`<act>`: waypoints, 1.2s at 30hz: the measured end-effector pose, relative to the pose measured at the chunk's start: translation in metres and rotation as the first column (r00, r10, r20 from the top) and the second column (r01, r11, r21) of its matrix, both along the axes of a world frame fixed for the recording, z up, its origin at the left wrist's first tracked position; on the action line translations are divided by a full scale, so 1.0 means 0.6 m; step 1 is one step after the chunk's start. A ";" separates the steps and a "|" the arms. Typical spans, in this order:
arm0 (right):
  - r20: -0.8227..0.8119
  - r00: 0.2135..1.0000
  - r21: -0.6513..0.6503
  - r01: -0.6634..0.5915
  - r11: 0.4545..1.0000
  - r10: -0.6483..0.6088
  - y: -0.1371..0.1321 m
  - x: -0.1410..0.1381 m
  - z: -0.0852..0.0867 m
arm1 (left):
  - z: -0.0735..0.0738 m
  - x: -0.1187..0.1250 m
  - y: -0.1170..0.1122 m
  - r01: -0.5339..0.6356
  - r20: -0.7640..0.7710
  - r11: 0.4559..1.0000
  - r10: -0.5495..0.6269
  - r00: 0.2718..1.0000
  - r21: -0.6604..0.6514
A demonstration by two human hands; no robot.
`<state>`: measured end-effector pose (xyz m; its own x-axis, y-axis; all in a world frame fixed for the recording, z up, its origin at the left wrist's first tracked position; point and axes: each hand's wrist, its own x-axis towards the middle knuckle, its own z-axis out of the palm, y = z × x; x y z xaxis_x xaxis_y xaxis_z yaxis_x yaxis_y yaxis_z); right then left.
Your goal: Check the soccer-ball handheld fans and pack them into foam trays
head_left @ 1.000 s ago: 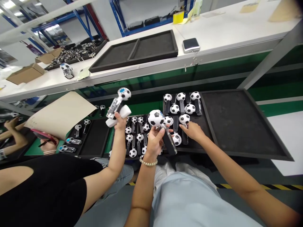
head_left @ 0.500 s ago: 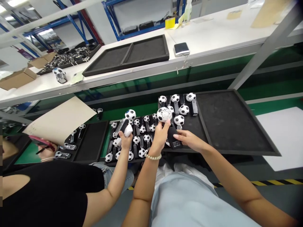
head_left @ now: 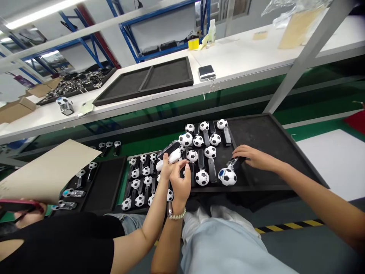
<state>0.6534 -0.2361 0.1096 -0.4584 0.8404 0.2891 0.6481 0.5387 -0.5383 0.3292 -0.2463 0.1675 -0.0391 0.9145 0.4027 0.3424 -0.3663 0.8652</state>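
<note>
My right hand (head_left: 253,158) lies over the black handle of a soccer-ball toy (head_left: 227,177), whose ball rests on the foam tray (head_left: 256,133). My left hand (head_left: 179,182) stands among several similar toys in rows, with its fingers close to a co-worker's hand (head_left: 168,167). That hand grips a white and dark handle piece (head_left: 171,152). I cannot tell whether my left hand holds anything, as its fingers hide that spot.
A tan paper sheet (head_left: 48,171) and a second tray (head_left: 105,186) with small metal parts lie at the left. On the bench behind stand an empty-looking black tray (head_left: 142,82), a silver device (head_left: 207,72) and cardboard boxes (head_left: 17,110).
The soccer-ball toy has passed from my left hand to my right, and now rests on the tray further right. The co-worker's hand has moved right, toward the middle of the tray.
</note>
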 end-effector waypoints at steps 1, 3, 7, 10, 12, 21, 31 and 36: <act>0.057 0.995 0.028 -0.078 0.997 0.076 0.014 -0.004 0.003 | 0.002 -0.002 -0.004 -0.005 -0.002 1.000 0.005 1.000 0.017; 0.127 0.974 0.051 -0.196 0.979 0.188 0.044 -0.025 0.005 | 0.006 0.001 -0.011 0.005 -0.009 1.000 -0.005 1.000 0.014; 0.081 0.980 0.047 -0.185 0.982 0.181 0.083 -0.078 -0.014 | 0.018 0.007 -0.019 0.070 -0.071 0.997 -0.069 0.995 0.017; -0.013 1.000 0.025 0.022 0.999 -0.021 0.077 -0.104 -0.042 | 0.027 0.004 -0.026 0.119 -0.113 0.989 -0.109 0.988 0.091; -0.111 0.982 -0.024 0.151 0.988 -0.153 0.061 -0.112 -0.053 | 0.029 -0.001 -0.032 0.143 -0.098 0.983 -0.132 0.986 0.112; -0.835 0.495 -0.441 -0.339 0.831 -0.241 -0.027 -0.136 0.017 | 0.005 -0.007 -0.063 0.197 0.018 0.980 -0.197 0.980 0.020; -0.739 0.503 -0.199 0.471 0.860 -0.447 -0.104 -0.089 0.104 | 0.015 0.024 -0.078 0.294 0.066 0.955 -0.296 0.953 0.033; -0.866 0.446 -0.156 0.189 0.970 -0.226 -0.155 -0.035 0.132 | 0.044 0.057 -0.087 0.495 0.339 0.866 -0.444 0.829 -0.075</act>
